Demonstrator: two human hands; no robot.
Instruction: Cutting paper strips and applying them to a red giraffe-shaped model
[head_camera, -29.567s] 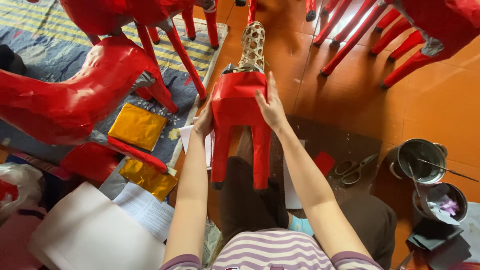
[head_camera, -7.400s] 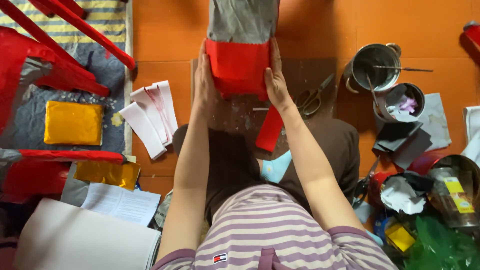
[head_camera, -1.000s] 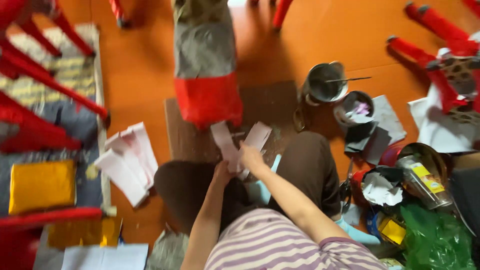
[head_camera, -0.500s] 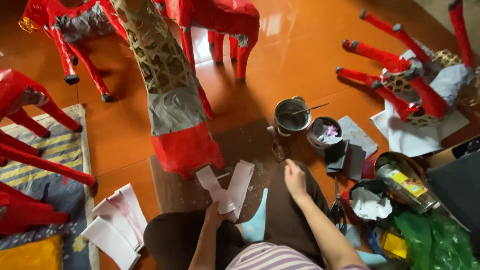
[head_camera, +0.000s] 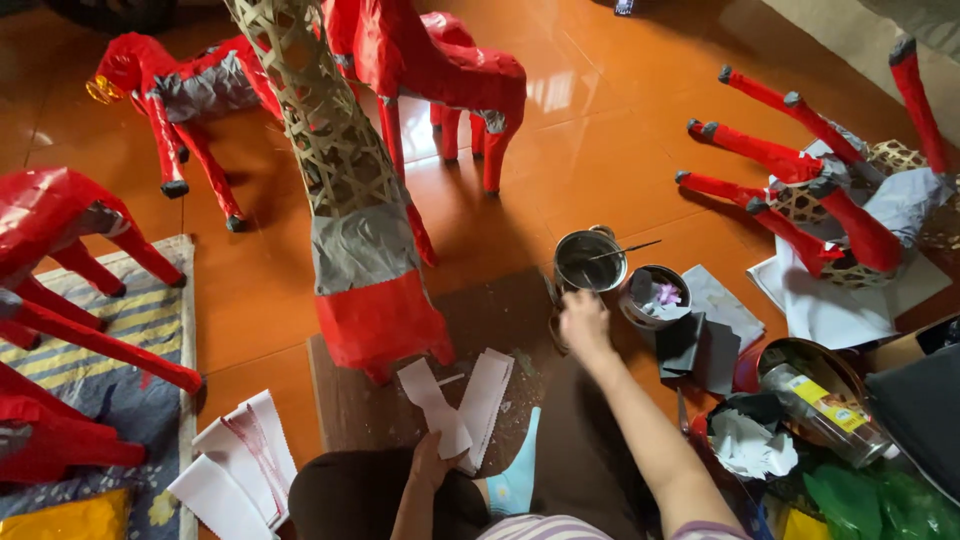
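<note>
My left hand (head_camera: 432, 465) holds two white paper strips (head_camera: 458, 402) with zigzag edges, low in the view above my lap. My right hand (head_camera: 583, 318) reaches out to the right, just below a small metal pot (head_camera: 590, 262) with a stick resting in it; whether it grips anything I cannot tell. In front of me stands a tall woven bamboo figure (head_camera: 335, 160), its lower part covered in grey and red paper (head_camera: 375, 320), on a dark board (head_camera: 350, 405).
Red paper-covered animal figures (head_camera: 440, 70) stand on the orange floor around me; another lies on its side at right (head_camera: 830, 190). A second bowl (head_camera: 655, 295), dark sheets (head_camera: 695, 345), a jar (head_camera: 820, 410) and more white strips (head_camera: 235, 470) lie close by.
The view has tilted up and away from my lap. My right hand has stretched farther right toward the metal pot. My left hand keeps the white strips.
</note>
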